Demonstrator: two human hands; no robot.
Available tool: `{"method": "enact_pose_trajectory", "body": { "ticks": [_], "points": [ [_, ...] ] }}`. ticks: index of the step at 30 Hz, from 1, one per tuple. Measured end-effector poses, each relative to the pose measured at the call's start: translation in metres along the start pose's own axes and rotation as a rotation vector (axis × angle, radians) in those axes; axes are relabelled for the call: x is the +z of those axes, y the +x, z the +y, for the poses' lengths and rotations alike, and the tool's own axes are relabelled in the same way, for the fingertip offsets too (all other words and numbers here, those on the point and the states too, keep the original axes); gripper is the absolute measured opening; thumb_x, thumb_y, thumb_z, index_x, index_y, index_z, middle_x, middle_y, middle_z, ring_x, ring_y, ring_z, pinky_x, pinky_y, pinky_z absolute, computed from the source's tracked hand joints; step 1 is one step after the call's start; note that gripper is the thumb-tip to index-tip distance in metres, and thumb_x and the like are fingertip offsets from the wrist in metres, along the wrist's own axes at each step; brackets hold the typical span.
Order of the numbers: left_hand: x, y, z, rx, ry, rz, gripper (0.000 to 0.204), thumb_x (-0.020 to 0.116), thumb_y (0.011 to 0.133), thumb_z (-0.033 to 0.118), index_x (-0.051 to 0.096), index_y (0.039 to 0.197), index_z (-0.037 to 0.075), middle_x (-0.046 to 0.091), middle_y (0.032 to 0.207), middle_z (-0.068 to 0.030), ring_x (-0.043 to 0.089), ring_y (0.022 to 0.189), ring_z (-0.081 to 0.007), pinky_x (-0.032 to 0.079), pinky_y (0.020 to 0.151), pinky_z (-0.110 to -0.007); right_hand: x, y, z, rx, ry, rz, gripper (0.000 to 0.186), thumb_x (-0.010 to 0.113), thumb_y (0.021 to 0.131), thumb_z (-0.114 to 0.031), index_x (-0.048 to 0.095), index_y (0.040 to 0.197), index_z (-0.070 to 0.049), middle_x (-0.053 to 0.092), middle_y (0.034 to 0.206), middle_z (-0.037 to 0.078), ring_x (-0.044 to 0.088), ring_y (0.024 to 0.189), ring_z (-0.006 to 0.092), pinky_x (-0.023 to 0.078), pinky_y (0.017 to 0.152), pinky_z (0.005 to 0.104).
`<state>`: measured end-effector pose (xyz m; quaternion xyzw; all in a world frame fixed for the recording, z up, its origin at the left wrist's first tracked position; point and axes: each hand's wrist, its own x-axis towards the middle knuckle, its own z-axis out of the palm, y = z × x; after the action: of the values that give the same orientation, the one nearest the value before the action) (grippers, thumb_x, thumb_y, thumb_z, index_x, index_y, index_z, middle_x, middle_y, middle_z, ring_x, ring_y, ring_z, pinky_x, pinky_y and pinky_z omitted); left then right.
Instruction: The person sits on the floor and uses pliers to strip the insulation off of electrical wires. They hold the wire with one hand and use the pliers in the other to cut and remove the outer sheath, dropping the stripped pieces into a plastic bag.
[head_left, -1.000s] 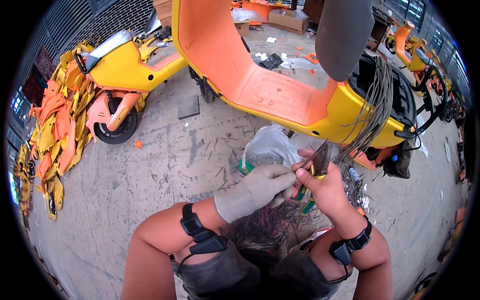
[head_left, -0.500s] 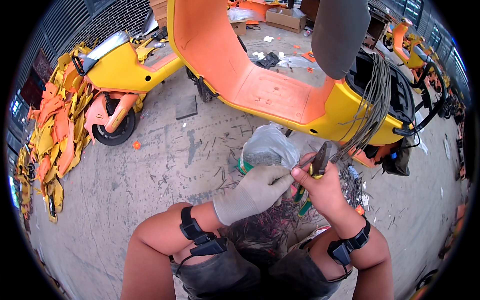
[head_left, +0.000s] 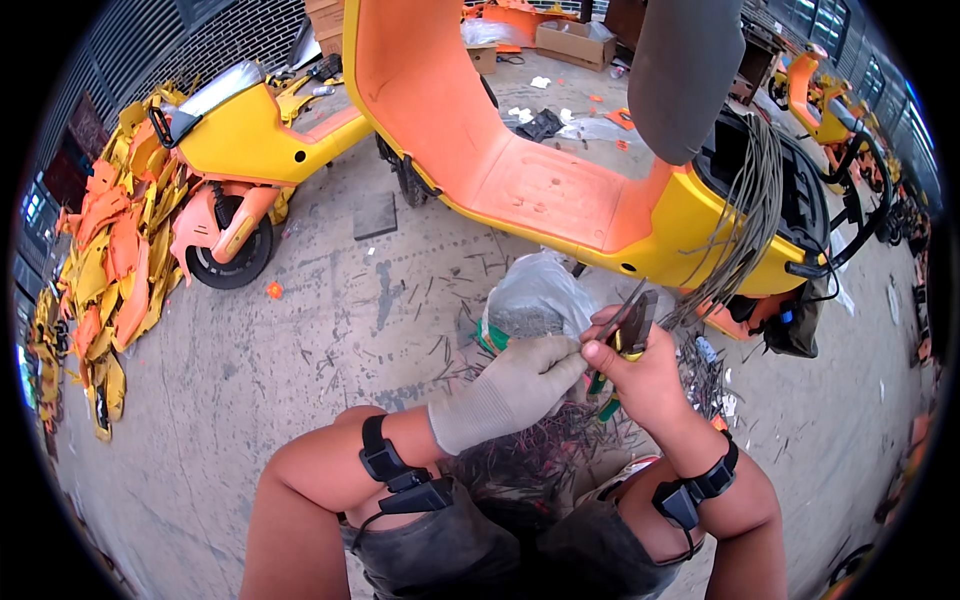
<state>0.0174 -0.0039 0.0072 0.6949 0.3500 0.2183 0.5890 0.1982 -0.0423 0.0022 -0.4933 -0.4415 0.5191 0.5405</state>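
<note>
My left hand, in a pale grey glove, is closed with thumb and fingertips pinched together; what lies between them is too small to make out. Its fingertips meet those of my bare right hand. The right fingers are wrapped round a pair of pliers with dark jaws pointing up and yellow-green handles below. A thin dark strip, like a piece of cable, sticks up beside the jaws. Just beyond my hands stands a clear plastic bag with grey stuff inside. Dark and reddish cable scraps lie heaped beneath my hands.
A yellow and orange scooter stands across the front, a bundle of grey cables draped over its right end. Another scooter body is at left, beside a heap of yellow and orange panels. A cardboard box sits far back.
The thin dark strip now stands up more visibly beside the plier jaws. Both hands stay nearly in place, fingertips still together; the whole view has shifted slightly.
</note>
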Motion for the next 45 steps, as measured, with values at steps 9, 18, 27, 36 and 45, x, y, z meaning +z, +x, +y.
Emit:
{"method": "enact_pose_trajectory", "body": {
  "ticks": [9,18,27,36,45],
  "points": [
    [-0.002,-0.002,0.003,-0.202,-0.147,-0.080,0.033,0.050,0.105,0.026,0.067,0.094,0.001,0.067,0.077,-0.0042,0.058,0.063,-0.0089,0.047,0.058,-0.026,-0.005,0.004,0.003,0.011,-0.206,-0.078,0.018,0.074,0.091,-0.004,0.061,0.104,-0.002,0.064,0.084,0.001,0.061,0.075,0.0088,0.052,0.066,0.0266],
    [0.001,-0.006,0.010,-0.147,-0.075,-0.069,0.028,0.049,0.105,0.023,0.066,0.104,0.000,0.066,0.076,-0.0027,0.055,0.062,-0.0078,0.045,0.058,-0.025,-0.005,0.004,0.007,0.126,0.034,0.002,0.013,0.074,0.091,-0.005,0.062,0.095,-0.004,0.059,0.079,-0.002,0.055,0.068,0.0072,0.048,0.061,0.0257],
    [0.003,-0.011,0.010,-0.125,-0.045,-0.094,0.028,0.048,0.106,0.022,0.066,0.105,0.001,0.067,0.077,-0.0025,0.054,0.061,-0.0076,0.047,0.057,-0.025,-0.039,0.022,0.000,0.076,-0.023,0.131,0.016,0.077,0.089,-0.008,0.063,0.095,-0.004,0.058,0.080,-0.004,0.053,0.073,0.0078,0.043,0.067,0.0249],
    [-0.005,-0.013,0.010,-0.146,-0.141,-0.074,0.030,0.047,0.107,0.022,0.066,0.109,-0.001,0.067,0.080,-0.0028,0.051,0.059,-0.0071,0.044,0.056,-0.022,-0.043,0.030,-0.003,0.063,0.006,0.254,0.019,0.076,0.089,-0.007,0.064,0.103,-0.002,0.061,0.084,0.001,0.056,0.075,0.0111,0.046,0.069,0.0270],
    [-0.006,-0.014,0.013,-0.165,-0.090,-0.032,0.030,0.048,0.107,0.023,0.067,0.108,0.000,0.068,0.082,-0.0024,0.053,0.064,-0.0067,0.044,0.058,-0.023,-0.046,0.040,-0.004,0.052,0.037,0.322,0.018,0.077,0.090,-0.012,0.065,0.101,-0.003,0.061,0.084,0.001,0.055,0.072,0.0123,0.046,0.068,0.0278]
  ]
}}
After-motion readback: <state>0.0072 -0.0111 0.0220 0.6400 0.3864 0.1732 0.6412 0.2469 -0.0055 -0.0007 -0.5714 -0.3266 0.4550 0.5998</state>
